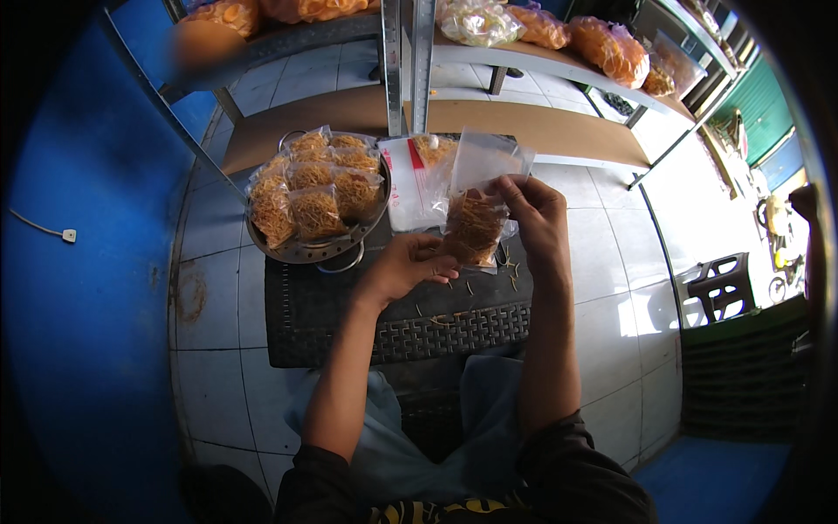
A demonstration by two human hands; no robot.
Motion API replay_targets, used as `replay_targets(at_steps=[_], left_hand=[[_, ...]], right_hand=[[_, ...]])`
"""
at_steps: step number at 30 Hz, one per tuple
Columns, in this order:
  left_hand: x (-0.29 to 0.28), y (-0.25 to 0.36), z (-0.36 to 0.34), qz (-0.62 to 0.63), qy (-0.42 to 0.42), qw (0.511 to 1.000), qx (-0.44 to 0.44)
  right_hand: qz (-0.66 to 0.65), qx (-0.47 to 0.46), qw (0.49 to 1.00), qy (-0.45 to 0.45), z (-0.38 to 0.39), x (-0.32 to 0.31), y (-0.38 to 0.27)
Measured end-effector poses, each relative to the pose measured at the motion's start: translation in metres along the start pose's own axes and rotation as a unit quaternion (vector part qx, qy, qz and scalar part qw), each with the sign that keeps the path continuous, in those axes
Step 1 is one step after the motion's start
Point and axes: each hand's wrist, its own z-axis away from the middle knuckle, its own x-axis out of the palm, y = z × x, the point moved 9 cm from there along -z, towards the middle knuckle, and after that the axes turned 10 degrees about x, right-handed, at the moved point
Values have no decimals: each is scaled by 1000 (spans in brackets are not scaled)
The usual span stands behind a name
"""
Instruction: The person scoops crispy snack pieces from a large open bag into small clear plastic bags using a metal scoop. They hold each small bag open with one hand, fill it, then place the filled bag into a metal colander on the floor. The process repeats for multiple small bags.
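A small clear plastic bag (476,214), part filled with thin brown fried snack sticks, is held upright above a dark woven stool top (349,323). My right hand (537,218) pinches the bag's upper right edge. My left hand (406,266) supports the bag's bottom left corner with its fingertips. A round metal tray (319,251) to the left carries several filled snack bags (314,188).
A flat stack of empty clear bags with red marking (415,183) lies behind the held bag. Loose snack sticks (511,275) are scattered on the stool. Metal shelving (524,57) above holds large bags of orange crackers (611,48). White tiled floor surrounds, blue wall at left.
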Motion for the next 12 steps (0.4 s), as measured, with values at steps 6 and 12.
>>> replay_targets(at_steps=[6, 12], left_hand=[[3, 10, 1, 8, -20, 997, 68], [11, 10, 2, -86, -53, 991, 89]], right_hand=[[-57, -3, 998, 24, 2, -14, -6], [28, -30, 997, -66, 5, -6, -12]])
